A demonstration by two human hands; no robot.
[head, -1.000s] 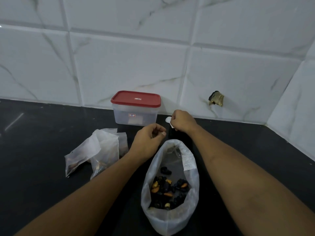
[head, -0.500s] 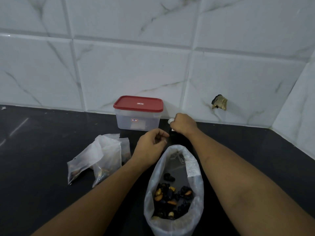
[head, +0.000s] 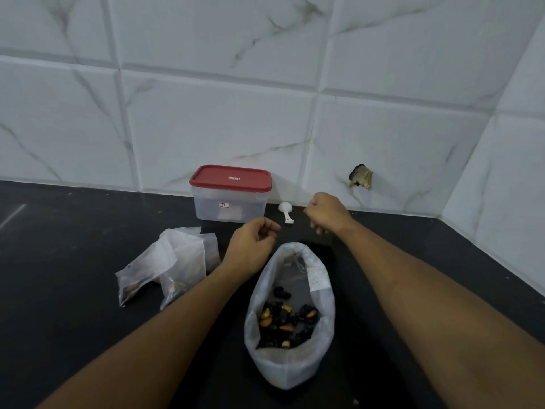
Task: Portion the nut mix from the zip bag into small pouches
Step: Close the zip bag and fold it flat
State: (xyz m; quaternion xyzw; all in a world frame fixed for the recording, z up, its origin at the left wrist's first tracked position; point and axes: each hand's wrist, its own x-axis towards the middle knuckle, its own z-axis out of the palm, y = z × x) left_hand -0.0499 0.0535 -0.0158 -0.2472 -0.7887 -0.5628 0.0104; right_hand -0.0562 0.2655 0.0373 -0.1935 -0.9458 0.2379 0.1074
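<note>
The open zip bag (head: 290, 367) stands on the black counter in front of me, with dark and orange nut mix (head: 287, 320) at its bottom. Several small translucent pouches (head: 168, 267) lie in a heap to its left, some holding nuts. A small white scoop (head: 286, 210) lies on the counter behind the bag, untouched. My left hand (head: 253, 240) hovers just left of the bag's mouth, fingers loosely curled and holding nothing. My right hand (head: 327, 212) hangs right of the scoop, fingers loosely curled, also holding nothing.
A clear plastic box with a red lid (head: 231, 196) stands against the tiled wall behind the scoop. The wall has a broken hole (head: 361, 180) at the right. A side wall closes the counter's right end. The counter (head: 59, 246) runs on to the left.
My right hand held the white scoop before; now the scoop lies on the counter and the hand has moved off to the right. My left hand stayed near the bag's mouth.
</note>
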